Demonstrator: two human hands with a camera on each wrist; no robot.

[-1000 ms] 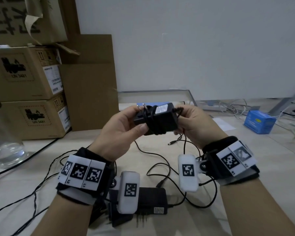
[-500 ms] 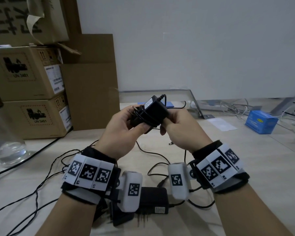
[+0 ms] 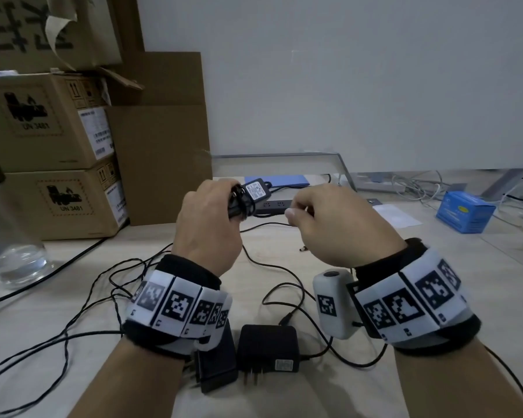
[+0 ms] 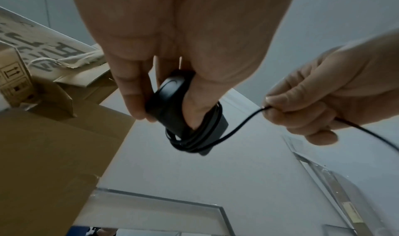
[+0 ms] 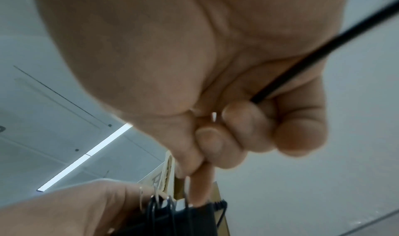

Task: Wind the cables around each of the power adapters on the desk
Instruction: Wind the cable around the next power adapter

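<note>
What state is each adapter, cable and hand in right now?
Held adapter: lifted, cable partly wound round it.
Its cable: free part leads from the coil to the right hand.
Left hand: grips the held adapter.
Right hand: pinches the cable.
Desk adapters: lying flat, cables loose.

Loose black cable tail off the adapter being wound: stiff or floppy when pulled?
Likely floppy: the cable sags between the adapter and right hand, and wraps tightly around the body. Probably light: a pinch holds it. Its loose end may drag across the desk.
</note>
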